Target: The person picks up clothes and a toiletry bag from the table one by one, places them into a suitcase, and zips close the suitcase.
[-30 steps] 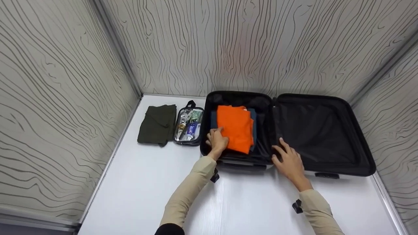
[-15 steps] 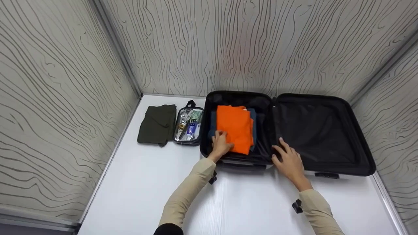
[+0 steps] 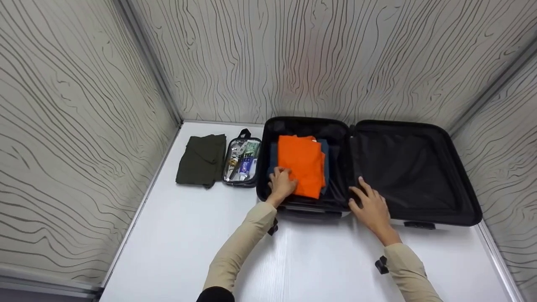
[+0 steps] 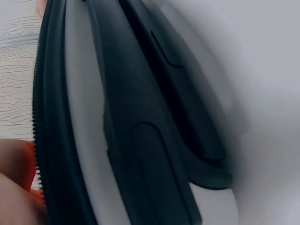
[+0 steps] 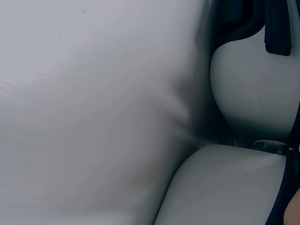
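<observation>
An open black suitcase lies on the white surface. In its left half, a folded orange garment rests on dark blue cloth. My left hand touches the orange garment's near left corner with bent fingers. In the left wrist view, part of that hand shows beside orange fabric, behind the suitcase's zipped edge. My right hand rests with spread fingers on the suitcase's near edge by the hinge. Only a sliver of it shows in the right wrist view, beside the pale outer shell.
Left of the suitcase stands a clear toiletry bag with tubes inside. A folded dark green garment lies beyond it. The suitcase's right half lies open, lined in black. Patterned walls enclose the white table.
My left hand has shifted slightly right onto the orange garment's near corner, then a little back left. The garment's near edge has moved slightly. My right hand has stayed in place.
</observation>
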